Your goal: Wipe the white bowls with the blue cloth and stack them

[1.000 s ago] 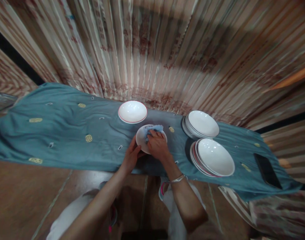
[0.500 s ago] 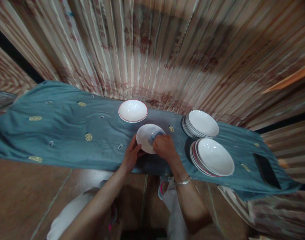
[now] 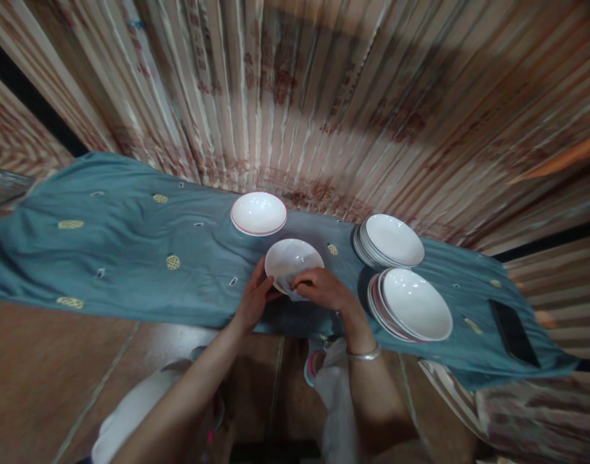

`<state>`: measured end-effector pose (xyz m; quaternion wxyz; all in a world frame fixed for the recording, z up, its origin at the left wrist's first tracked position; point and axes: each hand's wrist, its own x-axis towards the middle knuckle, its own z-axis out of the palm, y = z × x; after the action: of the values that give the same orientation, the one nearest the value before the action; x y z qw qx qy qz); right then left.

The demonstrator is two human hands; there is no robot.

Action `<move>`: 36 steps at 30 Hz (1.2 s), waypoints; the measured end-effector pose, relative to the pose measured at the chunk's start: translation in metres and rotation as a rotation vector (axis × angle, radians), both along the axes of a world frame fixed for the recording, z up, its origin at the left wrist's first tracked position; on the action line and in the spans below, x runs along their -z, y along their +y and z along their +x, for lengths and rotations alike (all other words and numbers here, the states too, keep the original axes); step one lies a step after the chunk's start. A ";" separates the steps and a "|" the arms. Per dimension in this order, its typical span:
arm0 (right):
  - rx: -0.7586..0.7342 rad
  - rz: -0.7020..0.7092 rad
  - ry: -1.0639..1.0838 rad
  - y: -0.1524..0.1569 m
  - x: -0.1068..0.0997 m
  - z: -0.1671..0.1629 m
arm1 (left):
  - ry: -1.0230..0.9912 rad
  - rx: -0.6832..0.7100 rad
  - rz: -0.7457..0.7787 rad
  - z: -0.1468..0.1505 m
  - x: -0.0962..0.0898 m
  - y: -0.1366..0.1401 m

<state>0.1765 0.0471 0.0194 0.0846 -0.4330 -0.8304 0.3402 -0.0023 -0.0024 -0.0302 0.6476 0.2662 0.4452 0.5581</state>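
Note:
A white bowl [image 3: 292,254] is in front of me, tilted a little toward me. My left hand [image 3: 256,295] grips its left edge, the thumb on the rim and the fingers underneath. My right hand [image 3: 321,288] is closed around a pale blue-grey cloth [image 3: 299,296], pressed to the near right part of the bowl. Most of the cloth is hidden by the fingers. Behind stands a white bowl with a red rim [image 3: 259,213], apart from both hands.
Two stacks of white dishes stand to the right, a far stack [image 3: 395,240] and a near stack [image 3: 417,304]. A black phone [image 3: 513,332] lies at the right end of the teal tablecloth [image 3: 131,245]. A pleated curtain [image 3: 275,96] hangs behind the table.
My right hand has moved with the cloth from the inner right side of the bowl down to its near rim. My left hand keeps its hold on the left edge.

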 end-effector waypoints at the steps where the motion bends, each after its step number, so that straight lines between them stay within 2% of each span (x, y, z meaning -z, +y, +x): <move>1: -0.018 -0.051 0.061 0.000 0.002 0.000 | 0.014 -0.002 0.002 0.000 0.000 0.000; 3: -0.038 -0.113 0.151 -0.001 0.005 -0.002 | 0.039 -0.012 -0.001 0.000 0.000 0.000; 5: -0.038 -0.113 0.232 -0.001 0.009 -0.006 | 0.047 -0.010 -0.010 0.000 0.000 0.000; 9: -0.054 -0.036 0.353 -0.001 0.019 -0.017 | 0.070 -0.017 0.031 0.000 0.003 0.001; 13: -0.039 0.058 0.367 -0.002 0.026 -0.029 | 0.082 -0.073 0.020 0.001 0.010 0.002; 17: -0.021 0.159 0.314 -0.002 0.026 -0.041 | 0.056 -0.075 -0.046 0.000 0.015 0.002; 24: 0.044 0.259 0.172 0.001 0.023 -0.057 | 0.023 -0.105 -0.005 -0.001 0.019 0.004; 30: 0.084 0.334 0.018 0.007 0.017 -0.064 | 0.017 -0.035 0.032 0.000 0.010 0.002; 36: 0.132 0.431 -0.161 0.017 0.013 -0.063 | -0.009 -0.002 -0.004 -0.001 0.001 0.001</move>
<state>0.1133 0.0643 0.0062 0.1307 -0.4841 -0.8578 0.1132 -0.0029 -0.0017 -0.0316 0.6495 0.2620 0.4438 0.5591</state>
